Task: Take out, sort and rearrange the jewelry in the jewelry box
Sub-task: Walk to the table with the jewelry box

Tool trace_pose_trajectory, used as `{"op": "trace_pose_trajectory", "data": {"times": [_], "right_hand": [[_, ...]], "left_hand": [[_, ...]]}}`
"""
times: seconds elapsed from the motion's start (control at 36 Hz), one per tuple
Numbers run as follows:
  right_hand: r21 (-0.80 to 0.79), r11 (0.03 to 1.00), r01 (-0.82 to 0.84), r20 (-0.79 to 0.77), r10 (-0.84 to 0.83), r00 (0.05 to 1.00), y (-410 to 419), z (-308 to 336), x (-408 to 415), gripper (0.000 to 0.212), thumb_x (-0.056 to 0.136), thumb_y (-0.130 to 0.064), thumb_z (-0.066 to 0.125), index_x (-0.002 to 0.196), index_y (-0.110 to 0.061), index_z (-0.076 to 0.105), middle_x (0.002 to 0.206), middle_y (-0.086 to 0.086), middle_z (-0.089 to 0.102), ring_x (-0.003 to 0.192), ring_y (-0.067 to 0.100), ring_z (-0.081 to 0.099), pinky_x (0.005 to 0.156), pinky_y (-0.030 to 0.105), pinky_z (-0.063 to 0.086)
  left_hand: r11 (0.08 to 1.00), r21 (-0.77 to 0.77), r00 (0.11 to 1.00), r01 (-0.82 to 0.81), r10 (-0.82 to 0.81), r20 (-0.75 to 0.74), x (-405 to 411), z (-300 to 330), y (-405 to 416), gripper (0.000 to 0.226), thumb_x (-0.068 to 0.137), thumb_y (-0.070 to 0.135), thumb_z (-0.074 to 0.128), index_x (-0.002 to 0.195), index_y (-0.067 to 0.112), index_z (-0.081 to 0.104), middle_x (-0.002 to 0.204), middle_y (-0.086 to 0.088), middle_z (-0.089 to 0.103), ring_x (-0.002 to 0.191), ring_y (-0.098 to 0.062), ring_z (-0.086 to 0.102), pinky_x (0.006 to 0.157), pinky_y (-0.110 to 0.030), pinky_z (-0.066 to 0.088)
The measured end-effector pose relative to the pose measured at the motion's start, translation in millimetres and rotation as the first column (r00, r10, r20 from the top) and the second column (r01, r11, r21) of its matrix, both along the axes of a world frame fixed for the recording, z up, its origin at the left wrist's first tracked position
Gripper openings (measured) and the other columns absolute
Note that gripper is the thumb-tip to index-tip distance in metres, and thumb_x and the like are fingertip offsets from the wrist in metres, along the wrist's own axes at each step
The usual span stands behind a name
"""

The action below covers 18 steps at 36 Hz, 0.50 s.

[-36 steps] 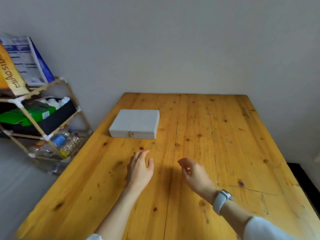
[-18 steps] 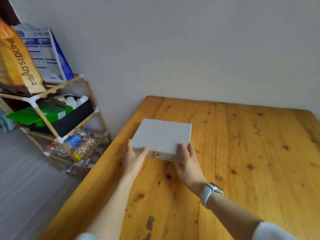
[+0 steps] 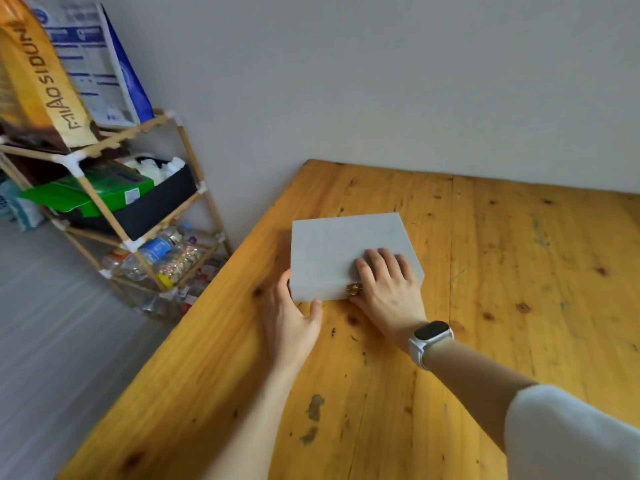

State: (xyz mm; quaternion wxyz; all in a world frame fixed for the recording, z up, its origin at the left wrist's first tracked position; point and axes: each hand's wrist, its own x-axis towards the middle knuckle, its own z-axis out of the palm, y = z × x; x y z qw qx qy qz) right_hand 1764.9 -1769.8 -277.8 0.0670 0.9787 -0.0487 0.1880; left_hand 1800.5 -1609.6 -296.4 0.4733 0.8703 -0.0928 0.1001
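Where the grey wall (image 3: 346, 81) comes down, it meets the far edge of a big wooden table (image 3: 502, 306), yellow-brown with dark knots, and everything else here is told from that table. Off the table's left side stands a thin wooden shelf rack (image 3: 104, 209) on the grey floor (image 3: 52, 341), well apart from the table's near corner but close to its far one. On top of the rack lean an orange bag (image 3: 34, 81) and a blue and white bag (image 3: 97, 64); lower down sit a green box (image 3: 93, 192) and a black tray (image 3: 156, 202), and at the bottom lie plastic bottles (image 3: 159, 251). On the table, near its left edge and toward the far end, lies the jewelry box (image 3: 332, 251), flat, pale grey, with its lid shut. The right hand (image 3: 388, 289) lies flat on the lid's near right part, fingers straight and close together, thumb down by the front. That wrist wears a watch (image 3: 431, 339) with a white strap. The left hand (image 3: 291, 320) holds the box's near left corner, thumb on the front, fingers curled round the left side. A small gold clasp (image 3: 354, 288) sits on the box's front, just beside the right thumb.
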Motion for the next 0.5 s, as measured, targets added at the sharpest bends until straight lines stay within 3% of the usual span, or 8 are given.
{"op": "trace_pose_trajectory", "data": {"times": [0.14, 0.25, 0.36, 0.42, 0.5], "right_hand": [[-0.105, 0.992, -0.073, -0.011, 0.072, 0.997, -11, 1, 2, 0.052, 0.079, -0.045, 0.047, 0.106, -0.003, 0.057, 0.105, 0.019, 0.062, 0.094, 0.038, 0.06, 0.078, 0.043, 0.05], [-0.107, 0.986, -0.13, -0.002, 0.131, 0.991, -16, 5, -3, 0.057, 0.083, -0.051, 0.04, 0.11, -0.005, 0.06, 0.107, 0.017, 0.064, 0.097, 0.036, 0.061, 0.079, 0.041, 0.051], [0.114, 0.985, -0.128, 0.108, 0.116, 0.987, -15, 16, -3, 0.041, 0.09, -0.038, 0.035, 0.097, -0.014, 0.068, 0.102, 0.008, 0.069, 0.097, 0.028, 0.065, 0.076, 0.036, 0.052], [0.208, 0.971, -0.117, 0.119, 0.093, 0.988, -16, 18, -5, 0.041, 0.091, -0.037, 0.033, 0.104, -0.015, 0.065, 0.108, 0.007, 0.067, 0.102, 0.028, 0.062, 0.083, 0.038, 0.049], [0.479, 0.877, 0.038, 0.167, -0.134, 0.977, -16, 9, -14, 0.04, 0.095, -0.029, 0.037, 0.125, -0.005, 0.049, 0.128, 0.016, 0.053, 0.118, 0.034, 0.049, 0.099, 0.042, 0.039]], "left_hand": [[1.0, -0.025, 0.999, 0.002, -0.003, -0.044, -3, 5, 1, 0.066, 0.07, 0.034, 0.056, 0.131, 0.016, 0.04, 0.13, -0.006, 0.051, 0.119, -0.027, 0.046, 0.099, -0.046, 0.037], [0.999, -0.044, 0.995, 0.021, -0.025, -0.093, -5, 5, 1, 0.064, 0.082, 0.024, 0.063, 0.138, 0.017, 0.034, 0.138, -0.005, 0.045, 0.126, -0.025, 0.04, 0.106, -0.044, 0.03], [0.999, -0.039, 0.991, 0.016, -0.021, -0.132, -3, 5, 2, 0.068, 0.085, 0.023, 0.062, 0.143, 0.016, 0.028, 0.145, -0.005, 0.037, 0.133, -0.024, 0.033, 0.11, -0.044, 0.025], [0.998, -0.062, 0.987, 0.018, -0.028, -0.161, -3, 6, 2, 0.066, 0.086, 0.024, 0.06, 0.143, 0.017, 0.027, 0.146, -0.004, 0.037, 0.134, -0.023, 0.032, 0.111, -0.043, 0.024], [0.996, -0.088, 0.981, 0.029, -0.046, -0.189, -5, 7, 3, 0.063, 0.088, 0.026, 0.058, 0.143, 0.02, 0.028, 0.144, -0.001, 0.039, 0.133, -0.021, 0.033, 0.109, -0.039, 0.028]]}}
